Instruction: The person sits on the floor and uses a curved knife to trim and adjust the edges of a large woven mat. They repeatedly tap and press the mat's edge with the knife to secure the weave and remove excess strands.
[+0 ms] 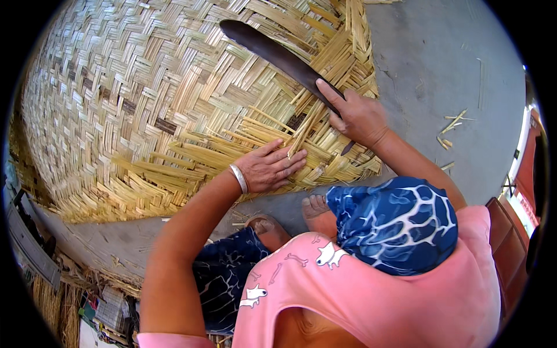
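A large woven mat [191, 75] of pale split strips lies in front of me. Its corner and near edge have loose strip ends [255, 136] sticking out. My left hand [271, 167], with a silver bracelet at the wrist, rests flat on these strips with its fingers stretched. One narrow strip passes up by its fingertips. In my right hand [360, 119] is a long, dark, curved blade-like tool [272, 51]. The index finger lies along it, and its rounded tip points to the far left over the weave. A short pointed end shows below the hand.
Grey floor [441, 64] runs along the right of the mat, with cut strip scraps [452, 124] on it. My bare feet [316, 206] are close to the mat's near edge. Bundled straw [49, 301] stands at lower left; a red-brown panel [507, 255] stands at right.
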Demonstrator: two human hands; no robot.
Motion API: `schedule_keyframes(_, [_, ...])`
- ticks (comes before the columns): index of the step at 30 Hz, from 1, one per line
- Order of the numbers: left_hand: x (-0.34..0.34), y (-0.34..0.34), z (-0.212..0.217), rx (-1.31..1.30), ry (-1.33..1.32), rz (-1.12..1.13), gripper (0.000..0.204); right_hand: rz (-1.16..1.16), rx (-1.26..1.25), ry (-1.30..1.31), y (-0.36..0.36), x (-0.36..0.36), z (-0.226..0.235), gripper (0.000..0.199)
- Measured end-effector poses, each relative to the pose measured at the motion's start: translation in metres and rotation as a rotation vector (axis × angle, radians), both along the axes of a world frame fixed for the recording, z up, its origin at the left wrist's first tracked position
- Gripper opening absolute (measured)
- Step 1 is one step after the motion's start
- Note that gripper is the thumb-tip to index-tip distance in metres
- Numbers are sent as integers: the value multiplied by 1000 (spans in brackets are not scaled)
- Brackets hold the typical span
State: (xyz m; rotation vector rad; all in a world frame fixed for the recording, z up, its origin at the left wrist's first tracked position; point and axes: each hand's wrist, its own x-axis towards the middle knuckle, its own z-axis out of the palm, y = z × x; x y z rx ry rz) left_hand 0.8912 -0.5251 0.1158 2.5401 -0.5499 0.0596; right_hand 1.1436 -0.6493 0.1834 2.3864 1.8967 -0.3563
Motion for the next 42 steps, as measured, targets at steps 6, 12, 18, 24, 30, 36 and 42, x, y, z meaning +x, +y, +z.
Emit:
schedule_keyframes(6, [-4,0,-4,0,-2,19,66,10,7,26,8,-2,10,67])
schedule_keyframes(12, [-5,1,0,31,23,6,64,-246,75,219,-20,-38,86,71])
schedule_keyframes(18, [0,-5,-1,64,11,-3,67,-611,110,466,-57,-57,194,66])
schedule_keyframes(24, [-2,-7,5,134,36,21,68,-824,150,772,-46,-51,227,60])
schedule_keyframes(30, [-2,-9,6,149,24,26,66,-746,263,1068,-48,-52,184,56])
schedule_keyframes(36, [-10,-13,28,145,-149,167,53,-444,87,885,-66,-23,110,56])
schedule_keyframes(42, [0,-12,85,382,-202,538,36,-53,186,659,-50,-13,75,57])
